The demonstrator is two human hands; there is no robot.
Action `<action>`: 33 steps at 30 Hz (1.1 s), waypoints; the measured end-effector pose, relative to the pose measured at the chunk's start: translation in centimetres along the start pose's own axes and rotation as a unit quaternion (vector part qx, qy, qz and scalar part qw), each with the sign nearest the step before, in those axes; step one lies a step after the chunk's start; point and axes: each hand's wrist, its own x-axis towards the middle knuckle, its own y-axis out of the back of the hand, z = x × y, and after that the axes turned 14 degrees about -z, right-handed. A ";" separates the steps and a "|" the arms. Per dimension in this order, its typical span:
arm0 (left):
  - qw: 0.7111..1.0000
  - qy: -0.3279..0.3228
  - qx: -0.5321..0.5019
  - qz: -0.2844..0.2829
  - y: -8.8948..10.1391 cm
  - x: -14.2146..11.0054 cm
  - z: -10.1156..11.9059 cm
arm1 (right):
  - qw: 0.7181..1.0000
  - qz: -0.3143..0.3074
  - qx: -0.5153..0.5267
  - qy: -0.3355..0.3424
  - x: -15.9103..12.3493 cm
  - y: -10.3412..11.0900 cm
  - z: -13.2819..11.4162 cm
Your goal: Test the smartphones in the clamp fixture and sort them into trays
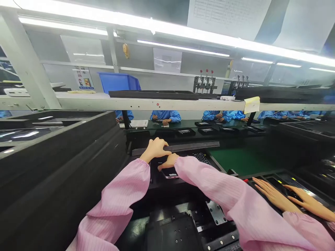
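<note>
A dark smartphone (170, 173) with a pale lower edge lies in a black tray in front of me. My right hand (170, 161) reaches over its upper part, thumb bent down at the left and fingers closed on it, partly hidden. Just beyond, my left hand (156, 149) is closed, with curled fingers near the grey-black bar (193, 146) at the tray's far side. What the left fingers hold, if anything, is hidden. The two hands nearly touch. A black panel with rows of small white-outlined marks (201, 158) sits right of them.
A tall black foam tray (99, 143) stands close at left. Black metal fixtures (172, 233) lie below my arms. At right, a co-worker's hands (274, 195) rest over dark devices. A green belt (240, 160) runs beyond. A white shelf (183, 104) crosses overhead; blue-sleeved people sit opposite.
</note>
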 end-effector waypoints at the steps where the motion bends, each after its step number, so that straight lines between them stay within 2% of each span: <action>1: 1.000 0.000 -0.001 -0.002 -0.1 -0.1 0.0 | 1.000 -0.016 0.001 -0.002 -1.1 0.2 0.3; 5: 1.000 0.003 -0.008 -0.012 -2.2 -1.6 0.6 | 0.998 -0.054 -0.015 0.042 -7.8 -1.0 1.8; 8: 0.999 0.010 -0.013 -0.028 -4.5 -3.3 1.4 | 0.990 -0.084 -0.039 0.102 -12.8 -4.2 3.3; 10: 0.999 0.019 -0.017 -0.038 -5.7 -4.3 1.7 | 0.985 -0.084 -0.071 0.136 -14.5 -7.3 4.2; 13: 0.998 0.034 -0.026 -0.038 -6.8 -5.8 1.8 | 0.976 -0.053 -0.118 0.176 -14.0 -11.9 5.4; 16: 0.998 0.049 -0.037 -0.022 -7.3 -7.0 2.1 | 0.968 -0.038 -0.117 0.219 -11.8 -14.7 6.0; 20: 0.996 0.065 -0.057 0.029 -7.2 -9.5 3.1 | 0.958 -0.045 -0.104 0.263 -9.8 -15.6 6.4; 24: 0.985 0.103 -0.084 0.114 -7.8 -15.2 4.4 | 0.947 -0.056 -0.105 0.298 -8.9 -16.1 7.0; 25: 0.980 0.111 -0.096 0.135 -8.5 -16.9 4.7 | 0.943 -0.061 -0.103 0.309 -8.7 -16.3 7.2; 27: 0.955 0.112 -0.186 0.203 -10.9 -20.3 5.4 | 0.936 -0.069 -0.097 0.332 -8.4 -16.6 7.5; 29: 0.935 0.130 -0.252 0.213 -14.0 -22.7 5.9 | 0.931 -0.075 -0.088 0.347 -8.1 -16.9 7.8; 30: 0.929 0.138 -0.278 0.200 -15.6 -23.5 6.0 | 0.929 -0.079 -0.084 0.353 -8.0 -16.9 7.9; 33: 0.909 0.152 -0.350 0.165 -19.4 -24.0 5.7 | 0.923 -0.088 -0.090 0.365 -7.8 -17.0 7.9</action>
